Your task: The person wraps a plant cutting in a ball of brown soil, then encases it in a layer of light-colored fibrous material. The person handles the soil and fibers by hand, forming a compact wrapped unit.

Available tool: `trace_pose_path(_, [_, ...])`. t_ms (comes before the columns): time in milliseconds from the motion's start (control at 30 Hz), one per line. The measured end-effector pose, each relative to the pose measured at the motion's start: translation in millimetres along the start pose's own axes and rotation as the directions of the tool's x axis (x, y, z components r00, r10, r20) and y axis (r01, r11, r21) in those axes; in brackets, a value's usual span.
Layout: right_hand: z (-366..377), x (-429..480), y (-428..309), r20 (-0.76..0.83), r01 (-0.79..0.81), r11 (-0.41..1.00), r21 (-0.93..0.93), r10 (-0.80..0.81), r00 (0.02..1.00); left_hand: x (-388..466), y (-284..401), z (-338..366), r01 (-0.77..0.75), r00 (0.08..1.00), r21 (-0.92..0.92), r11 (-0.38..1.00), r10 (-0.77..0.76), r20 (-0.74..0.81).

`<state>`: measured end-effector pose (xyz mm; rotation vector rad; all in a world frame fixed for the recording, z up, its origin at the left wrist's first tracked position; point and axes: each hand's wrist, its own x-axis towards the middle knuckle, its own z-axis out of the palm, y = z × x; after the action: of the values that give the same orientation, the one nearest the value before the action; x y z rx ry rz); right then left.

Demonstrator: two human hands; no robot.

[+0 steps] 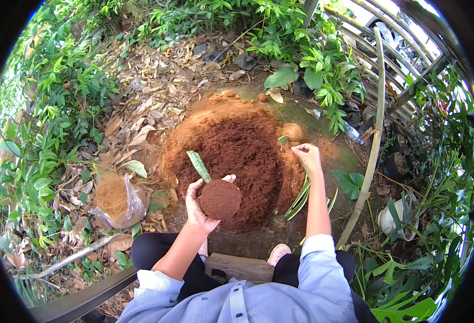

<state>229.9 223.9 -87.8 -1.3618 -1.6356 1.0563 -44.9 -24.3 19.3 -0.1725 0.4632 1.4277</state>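
My left hand (196, 208) is wrapped around a rounded mass of brown soil (220, 200); whether a small pot encloses it is hidden. A mottled green leaf cutting (199, 166) stands up at its upper left edge, by my fingers. Out to the right, my right hand (308, 156) has its fingertips pinched together, and what may be between them is too small to tell. Just left of those fingertips is a small green leaf piece (283, 140). Long yellow-edged leaves (300, 198) lie beneath my right forearm. Before me spreads a heap of dark brown soil (241, 149).
Lighter orange fibre (188, 117) rims the heap. At left sits a clear plastic bag (134, 206) with brown fibre (111, 196). A bamboo pole (372, 161), a plastic bottle (353, 133) and a white pot (396, 220) are at right. A wooden block (239, 267) lies between my legs.
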Motion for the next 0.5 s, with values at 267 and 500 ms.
trace_pose_path(267, [-68, 29, 38, -0.336, -0.352, 0.737, -0.577, 0.179, 0.925, 4, 0, -2, -0.013, 1.0, -0.01, 1.0, 0.013, -0.019])
trace_pose_path(500, [-87, 36, 46, -0.308, -0.514, 0.613, -0.601, 0.416, 0.856, 2, 1, 2, -0.019, 0.999, -0.017, 1.0, 0.018, -0.044])
